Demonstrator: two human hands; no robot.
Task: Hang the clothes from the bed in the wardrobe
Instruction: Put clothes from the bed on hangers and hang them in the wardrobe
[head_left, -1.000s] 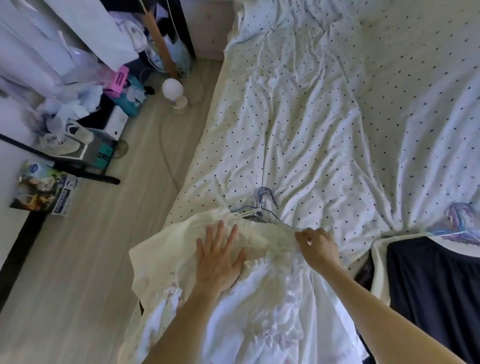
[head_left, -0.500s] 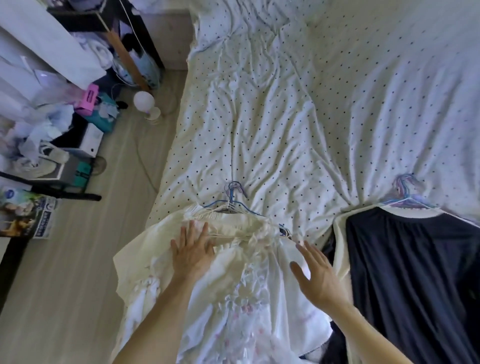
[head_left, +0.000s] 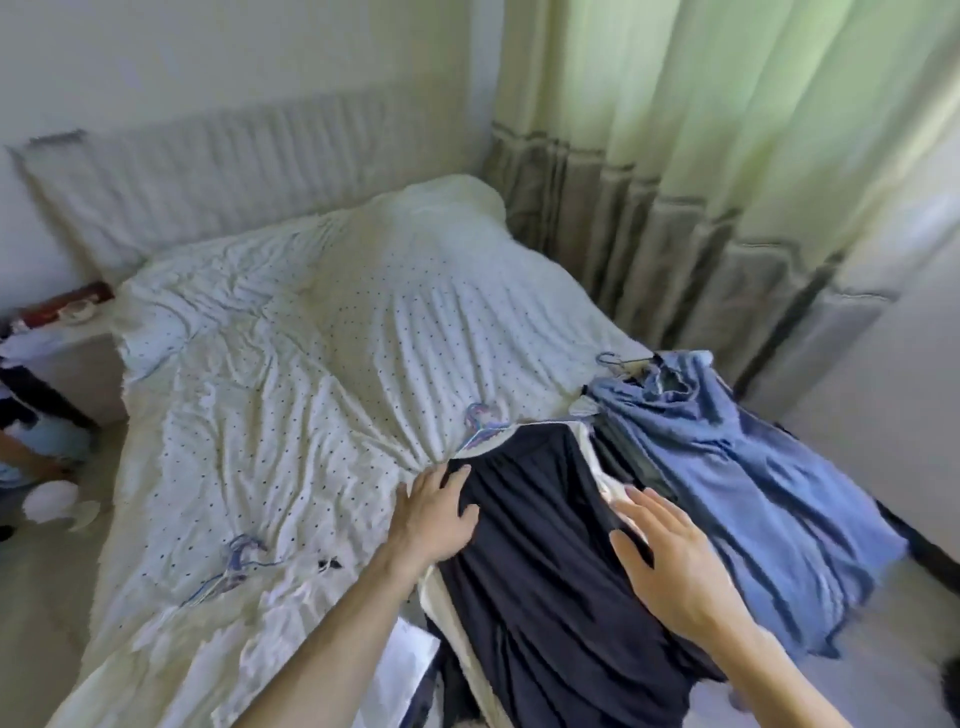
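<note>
Rumpled dotted sheet (head_left: 311, 364) | left hand (head_left: 434, 514) flat on navy garment (head_left: 545, 597) | right hand (head_left: 670, 561) splayed

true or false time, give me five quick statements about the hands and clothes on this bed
1. The left hand touches the left edge of the navy garment. True.
2. The right hand grips a hanger hook. False: its fingers are straight and spread over the navy garment, gripping nothing.
3. The blue garment lies to the right of the navy one. True.
4. The navy garment has no hanger. False: a pastel hanger shows at its neckline.
5. The bedsheet is striped. False: it is white with small dark dots.
</note>
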